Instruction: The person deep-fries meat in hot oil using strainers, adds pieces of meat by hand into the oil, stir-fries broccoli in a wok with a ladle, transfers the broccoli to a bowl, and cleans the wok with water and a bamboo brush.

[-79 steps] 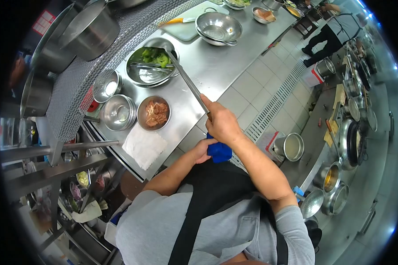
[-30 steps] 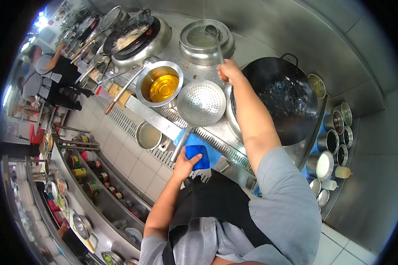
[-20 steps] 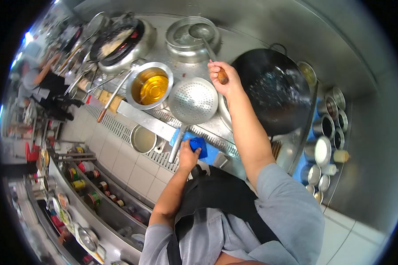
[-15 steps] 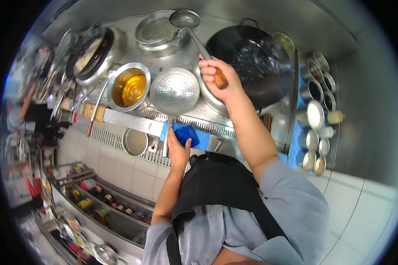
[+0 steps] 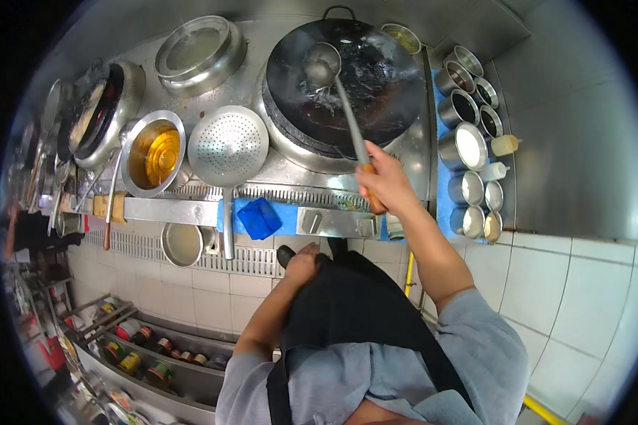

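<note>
My right hand [image 5: 386, 185] is closed around the wooden handle of a long metal ladle [image 5: 351, 117]. The ladle's bowl is tilted down inside a black wok [image 5: 298, 78], whose surface looks wet and shiny, with faint steam over it. My left hand [image 5: 303, 264] is low against the front of my black apron [image 5: 354, 304]; its fingers are mostly hidden there. Ahead of it, on the stove's front ledge, is a crumpled blue thing, perhaps a cloth [image 5: 259, 218]. Left of the wok lies a perforated skimmer [image 5: 228, 145], its handle hanging over the ledge.
A metal pot of amber oil [image 5: 159, 159] stands left of the skimmer. Behind it is a lidded steel pot [image 5: 200, 57]. Several seasoning tins [image 5: 463, 146] and squeeze bottles [image 5: 504, 146] line the right side. Below the ledge hangs a small pan [image 5: 182, 244].
The ladle has moved from above the steel pot at the back into the wok, carried by my right hand. My left hand has drawn back from the skimmer handle to the apron.
</note>
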Available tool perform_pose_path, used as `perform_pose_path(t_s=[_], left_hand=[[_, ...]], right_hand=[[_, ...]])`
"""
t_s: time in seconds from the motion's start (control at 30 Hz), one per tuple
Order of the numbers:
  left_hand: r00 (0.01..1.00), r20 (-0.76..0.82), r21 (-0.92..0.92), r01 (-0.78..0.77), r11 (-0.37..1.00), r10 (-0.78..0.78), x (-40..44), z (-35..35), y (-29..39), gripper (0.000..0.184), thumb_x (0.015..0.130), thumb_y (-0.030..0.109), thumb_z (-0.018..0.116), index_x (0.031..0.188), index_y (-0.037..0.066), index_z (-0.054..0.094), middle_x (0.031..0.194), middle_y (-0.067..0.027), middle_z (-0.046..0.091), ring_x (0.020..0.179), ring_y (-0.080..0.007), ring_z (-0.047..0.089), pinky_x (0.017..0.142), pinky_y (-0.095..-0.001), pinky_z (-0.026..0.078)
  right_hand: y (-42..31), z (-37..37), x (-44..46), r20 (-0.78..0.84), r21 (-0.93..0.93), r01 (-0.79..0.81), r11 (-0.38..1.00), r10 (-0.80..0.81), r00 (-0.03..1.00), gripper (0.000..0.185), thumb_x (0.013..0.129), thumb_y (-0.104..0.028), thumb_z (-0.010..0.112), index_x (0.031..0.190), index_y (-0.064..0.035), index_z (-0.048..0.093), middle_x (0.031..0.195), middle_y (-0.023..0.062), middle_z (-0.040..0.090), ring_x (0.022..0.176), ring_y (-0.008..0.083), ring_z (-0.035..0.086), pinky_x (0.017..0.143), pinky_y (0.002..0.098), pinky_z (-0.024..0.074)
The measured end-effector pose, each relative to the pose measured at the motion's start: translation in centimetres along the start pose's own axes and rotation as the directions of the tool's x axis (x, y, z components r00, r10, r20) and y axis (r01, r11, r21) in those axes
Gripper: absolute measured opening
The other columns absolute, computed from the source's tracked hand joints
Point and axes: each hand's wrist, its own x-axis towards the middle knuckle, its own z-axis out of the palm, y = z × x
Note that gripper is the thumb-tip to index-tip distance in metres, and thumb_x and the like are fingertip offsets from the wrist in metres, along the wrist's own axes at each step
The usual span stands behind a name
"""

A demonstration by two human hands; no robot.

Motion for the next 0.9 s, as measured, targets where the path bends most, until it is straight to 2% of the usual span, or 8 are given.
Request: perform_pose_path(t_s=[0.1, 0.23, 0.27, 0.4, 0.67, 0.7, 0.83, 0.9], left_hand=[[0.994, 0.109, 0.118, 0.008, 0.993, -0.021, 3.7, 3.7, 2.3, 0.068, 0.085, 0.027, 0.072, 0.142, -0.002, 0.047, 0.152, -0.0238, 0.046, 0.141, -0.0377, 0.044, 0.116, -0.0436, 0.04], [0.929, 0.332, 0.228, 0.088, 0.97, -0.163, 8.4, 7.9, 4.1, 0.071, 0.088, 0.029, 0.066, 0.148, 0.0, 0.043, 0.155, -0.0228, 0.042, 0.144, -0.0362, 0.041, 0.12, -0.0479, 0.032], [0.895, 0.405, 0.199, 0.113, 0.974, -0.186, 9.4, 8.8, 4.1, 0.063, 0.092, 0.026, 0.054, 0.149, 0.0, 0.044, 0.155, -0.0211, 0.044, 0.144, -0.0352, 0.041, 0.121, -0.0493, 0.028], [0.968, 0.176, 0.334, 0.111, 0.936, -0.178, 10.3, 15.4, 2.8, 0.06, 0.096, 0.025, 0.042, 0.151, 0.001, 0.043, 0.156, -0.0197, 0.044, 0.147, -0.0328, 0.037, 0.124, -0.0508, 0.018], [0.891, 0.278, 0.356, 0.25, 0.9, -0.358, 12.1, 14.5, 4.5, 0.065, 0.096, 0.031, 0.049, 0.153, 0.002, 0.041, 0.159, -0.0202, 0.039, 0.149, -0.033, 0.034, 0.124, -0.0518, 0.02], [0.878, 0.286, 0.345, 0.279, 0.896, -0.383, 11.7, 12.9, 5.3, 0.066, 0.095, 0.032, 0.053, 0.153, 0.003, 0.041, 0.159, -0.0203, 0.039, 0.149, -0.0335, 0.034, 0.123, -0.0509, 0.023], [0.843, 0.066, -0.146, 0.537, 0.831, -0.533, 5.9, 11.1, 3.1, 0.071, 0.088, 0.03, 0.069, 0.149, 0.003, 0.045, 0.158, -0.0194, 0.04, 0.148, -0.0348, 0.036, 0.12, -0.0451, 0.033], [0.763, -0.08, -0.287, 0.599, 0.748, -0.642, 1.8, 9.8, 1.8, 0.069, 0.086, 0.027, 0.072, 0.147, 0.004, 0.047, 0.157, -0.0189, 0.04, 0.146, -0.0337, 0.038, 0.119, -0.0431, 0.035]], right_hand=[[4.1, -5.4, 0.9, -0.162, -0.28, 0.08, 0.957, -0.129, 0.978, 0.078, 0.087, 0.002, 0.064, 0.158, -0.0135, 0.038, 0.09, 0.0043, 0.061, 0.07, 0.0122, 0.055, 0.068, 0.0277, 0.0508], [1.7, -11.3, 1.1, -0.287, -0.67, 0.123, 0.732, -0.408, 0.867, 0.077, 0.085, 0.005, 0.062, 0.157, -0.0145, 0.041, 0.094, 0.0113, 0.06, 0.072, 0.0162, 0.054, 0.072, 0.0286, 0.0503], [1.0, -12.7, 1.3, -0.291, -0.691, 0.101, 0.716, -0.404, 0.867, 0.078, 0.084, 0.005, 0.062, 0.156, -0.0153, 0.042, 0.092, 0.0115, 0.059, 0.072, 0.0164, 0.054, 0.072, 0.0291, 0.05], [-1.5, -18.3, 2.1, -0.24, -0.823, 0.022, 0.568, -0.383, 0.892, 0.077, 0.082, 0.006, 0.063, 0.154, -0.0158, 0.046, 0.079, 0.0092, 0.054, 0.069, 0.0169, 0.053, 0.069, 0.029, 0.049], [-1.2, -21.2, 1.2, -0.222, -0.734, 0.136, 0.665, -0.424, 0.878, 0.073, 0.082, 0.006, 0.063, 0.151, -0.0157, 0.051, 0.077, 0.0059, 0.05, 0.064, 0.0133, 0.045, 0.063, 0.0275, 0.0451], [-1.2, -21.2, 1.1, -0.231, -0.711, 0.142, 0.689, -0.42, 0.878, 0.072, 0.083, 0.006, 0.062, 0.151, -0.0155, 0.052, 0.077, 0.0054, 0.049, 0.064, 0.0129, 0.045, 0.063, 0.0271, 0.0446], [-1.2, -22.5, 1.3, -0.199, -0.72, 0.087, 0.689, -0.325, 0.924, 0.072, 0.085, 0.011, 0.057, 0.152, -0.0147, 0.051, 0.086, -0.0034, 0.05, 0.069, 0.006, 0.039, 0.062, 0.02, 0.0387], [-1.3, -21.1, 1.8, -0.226, -0.675, 0.15, 0.722, -0.396, 0.89, 0.065, 0.087, 0.008, 0.056, 0.148, -0.0132, 0.054, 0.083, -0.005, 0.052, 0.068, 0.0053, 0.041, 0.062, 0.0209, 0.0389]])
